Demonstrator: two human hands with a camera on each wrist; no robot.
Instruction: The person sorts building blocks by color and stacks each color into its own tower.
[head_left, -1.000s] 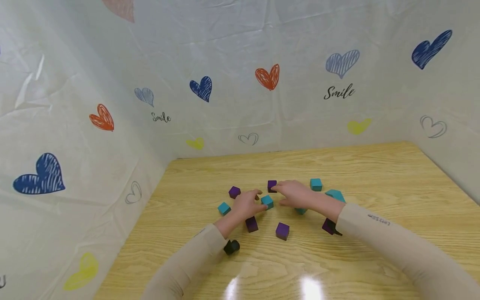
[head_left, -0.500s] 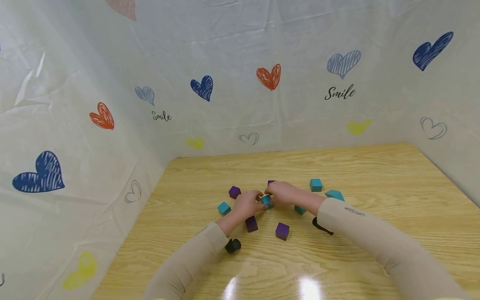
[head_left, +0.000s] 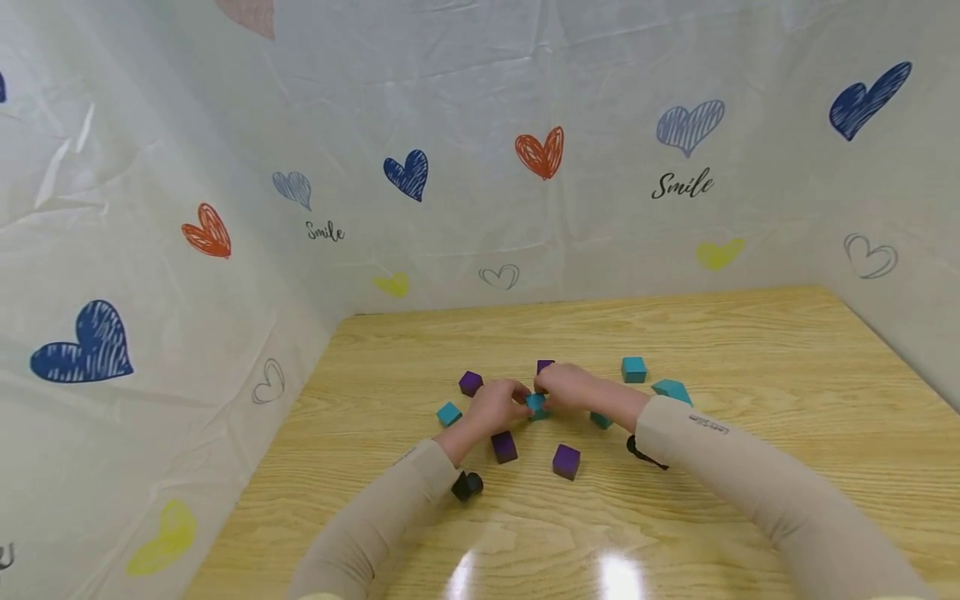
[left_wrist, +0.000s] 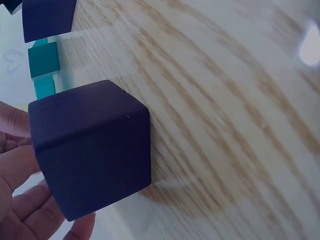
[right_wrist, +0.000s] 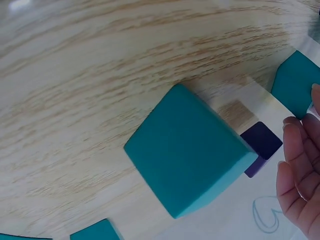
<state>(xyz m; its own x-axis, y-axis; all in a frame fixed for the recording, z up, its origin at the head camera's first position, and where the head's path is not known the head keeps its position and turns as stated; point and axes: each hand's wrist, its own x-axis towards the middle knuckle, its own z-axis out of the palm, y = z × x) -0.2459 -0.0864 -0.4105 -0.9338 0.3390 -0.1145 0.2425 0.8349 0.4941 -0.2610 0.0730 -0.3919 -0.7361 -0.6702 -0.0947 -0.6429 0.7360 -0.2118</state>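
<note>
In the middle of the table, a teal cube sits between both hands. My left hand pinches it from the left, thumb at the near side. From the right, my right hand has curled fingertips on it; the right wrist view shows thumb and fingers at the edge of this teal cube. A purple cube lies just below the left wrist and fills much of the left wrist view, partly hiding the fingers. Another teal cube stands large before the right wrist camera.
More purple cubes lie around: one behind the left hand, one behind the right, one in front. Teal blocks rest at left and back right. A white sheet with printed hearts encloses the wooden table.
My right hand has moved left and come onto the teal cube beside the left hand. The cube has turned slightly between the fingers. The left hand has stayed nearly in place.
</note>
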